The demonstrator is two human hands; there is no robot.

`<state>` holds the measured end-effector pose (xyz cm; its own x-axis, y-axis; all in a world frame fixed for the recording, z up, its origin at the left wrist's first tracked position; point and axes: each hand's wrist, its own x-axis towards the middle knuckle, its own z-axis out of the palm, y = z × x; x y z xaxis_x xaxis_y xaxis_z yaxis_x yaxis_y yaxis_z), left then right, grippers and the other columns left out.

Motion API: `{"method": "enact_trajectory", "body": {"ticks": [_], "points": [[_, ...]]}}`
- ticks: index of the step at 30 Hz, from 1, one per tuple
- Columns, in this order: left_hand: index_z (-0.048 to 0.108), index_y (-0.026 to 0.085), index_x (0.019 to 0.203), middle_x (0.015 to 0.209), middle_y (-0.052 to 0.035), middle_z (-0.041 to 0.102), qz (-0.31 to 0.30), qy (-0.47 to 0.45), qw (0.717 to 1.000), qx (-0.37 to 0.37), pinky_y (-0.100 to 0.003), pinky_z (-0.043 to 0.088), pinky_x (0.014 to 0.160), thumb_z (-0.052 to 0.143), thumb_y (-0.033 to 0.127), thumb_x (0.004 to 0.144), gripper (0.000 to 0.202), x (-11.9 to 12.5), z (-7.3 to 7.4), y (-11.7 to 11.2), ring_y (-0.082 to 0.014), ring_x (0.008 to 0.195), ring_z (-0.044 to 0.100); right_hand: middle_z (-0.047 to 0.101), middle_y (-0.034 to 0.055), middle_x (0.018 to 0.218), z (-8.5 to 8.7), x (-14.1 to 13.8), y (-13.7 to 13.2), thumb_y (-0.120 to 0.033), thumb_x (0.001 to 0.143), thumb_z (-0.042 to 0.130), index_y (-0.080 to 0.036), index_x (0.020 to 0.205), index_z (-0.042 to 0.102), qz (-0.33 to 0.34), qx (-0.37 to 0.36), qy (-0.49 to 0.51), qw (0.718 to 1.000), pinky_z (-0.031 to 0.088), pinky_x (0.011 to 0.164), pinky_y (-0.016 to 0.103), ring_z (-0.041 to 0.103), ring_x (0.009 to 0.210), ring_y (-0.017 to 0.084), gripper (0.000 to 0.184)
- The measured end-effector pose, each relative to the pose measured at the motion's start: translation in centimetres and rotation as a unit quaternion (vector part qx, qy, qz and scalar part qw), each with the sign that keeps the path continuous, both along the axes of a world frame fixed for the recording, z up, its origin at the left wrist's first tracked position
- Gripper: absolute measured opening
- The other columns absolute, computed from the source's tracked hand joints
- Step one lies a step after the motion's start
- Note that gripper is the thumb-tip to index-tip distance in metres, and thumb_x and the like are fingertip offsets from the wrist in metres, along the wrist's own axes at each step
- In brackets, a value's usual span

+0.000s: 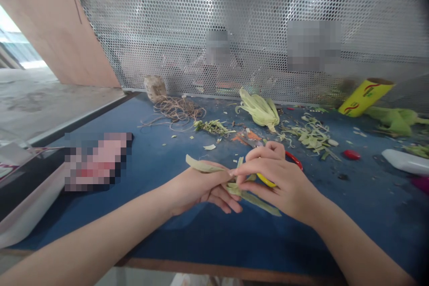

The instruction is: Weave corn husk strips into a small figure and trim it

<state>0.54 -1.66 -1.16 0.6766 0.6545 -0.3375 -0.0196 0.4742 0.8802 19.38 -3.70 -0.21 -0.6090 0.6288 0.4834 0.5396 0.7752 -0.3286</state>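
Observation:
Both hands meet over the blue table (208, 237), just above its near edge. My left hand (197, 187) is closed in a pinch on a pale green husk strip (204, 166) that sticks out to the left. My right hand (278, 183) is closed too, its fingertips pinching the same bundle of husk strips (258, 200), which trails down to the right. A yellow object (266, 180) shows under the right fingers. Just behind the right hand lies a red handle (295, 159), partly hidden.
At the back stand a twine spool (155, 87) with loose twine (177, 111), a pile of corn husks (259, 108), cut husk scraps (310, 136) and a yellow roll (365, 96). A perforated metal screen (234, 22) closes the far side. A white object (405, 161) lies right.

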Motion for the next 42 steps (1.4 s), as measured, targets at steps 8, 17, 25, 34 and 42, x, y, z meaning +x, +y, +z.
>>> {"method": "enact_trajectory", "body": {"ticks": [8, 17, 25, 34, 42], "points": [[0.063, 0.011, 0.071, 0.062, -0.0057, 0.068, -0.036, 0.099, 0.988, 0.116, -0.025, 0.052, 0.054, 0.057, 0.028, 0.078, 0.020, 0.4, 0.7, -0.1, -0.0177, 0.059, 0.067, 0.064, 0.0011, 0.085, 0.7, 0.0, -0.2, -0.023, 0.084, 0.051, -0.026, 0.092, 0.055, 0.016, -0.109, -0.063, 0.992, 0.031, 0.080, 0.034, 0.053, 0.085, 0.017, 0.009], [0.067, 0.013, 0.081, 0.073, -0.0034, 0.069, -0.078, 0.062, 0.976, 0.193, -0.024, 0.053, 0.059, 0.060, 0.004, 0.063, 0.021, -0.4, 0.4, 0.1, -0.0165, 0.069, 0.066, 0.066, -0.0024, 0.082, 1.2, 0.6, -0.5, -0.017, 0.082, 0.053, -0.027, 0.098, 0.053, 0.022, -0.100, -0.075, 0.992, 0.031, 0.080, 0.034, 0.048, 0.086, 0.018, 0.019], [0.068, 0.013, 0.076, 0.068, -0.0032, 0.068, -0.084, 0.194, 0.927, 0.310, -0.021, 0.050, 0.056, 0.070, 0.026, 0.064, 0.018, -0.4, 1.0, 0.2, -0.0154, 0.063, 0.064, 0.063, -0.0002, 0.079, 0.9, -0.3, -0.6, -0.013, 0.083, 0.049, -0.026, 0.097, 0.055, 0.013, -0.111, -0.088, 0.990, 0.032, 0.075, 0.033, 0.046, 0.083, 0.017, 0.019], [0.063, 0.012, 0.072, 0.061, -0.0006, 0.065, -0.007, 0.067, 0.971, 0.230, -0.022, 0.053, 0.055, 0.071, 0.021, 0.065, 0.013, -0.2, 0.7, 0.0, -0.0121, 0.055, 0.063, 0.051, 0.0048, 0.103, -0.6, -0.1, 0.1, -0.026, 0.080, 0.056, -0.025, 0.109, 0.043, -0.015, -0.102, 0.184, 0.978, 0.037, 0.084, 0.033, 0.047, 0.092, 0.017, 0.032], [0.063, 0.012, 0.073, 0.056, 0.0015, 0.066, 0.014, 0.012, 0.981, 0.194, -0.017, 0.051, 0.049, 0.071, 0.013, 0.064, 0.012, -0.3, 1.1, -0.1, -0.0095, 0.050, 0.062, 0.061, 0.0016, 0.082, -0.8, -1.1, 0.4, -0.041, 0.076, 0.059, -0.019, 0.092, 0.052, 0.005, -0.441, 0.169, 0.882, 0.044, 0.070, 0.030, 0.058, 0.077, 0.017, 0.029]]}}
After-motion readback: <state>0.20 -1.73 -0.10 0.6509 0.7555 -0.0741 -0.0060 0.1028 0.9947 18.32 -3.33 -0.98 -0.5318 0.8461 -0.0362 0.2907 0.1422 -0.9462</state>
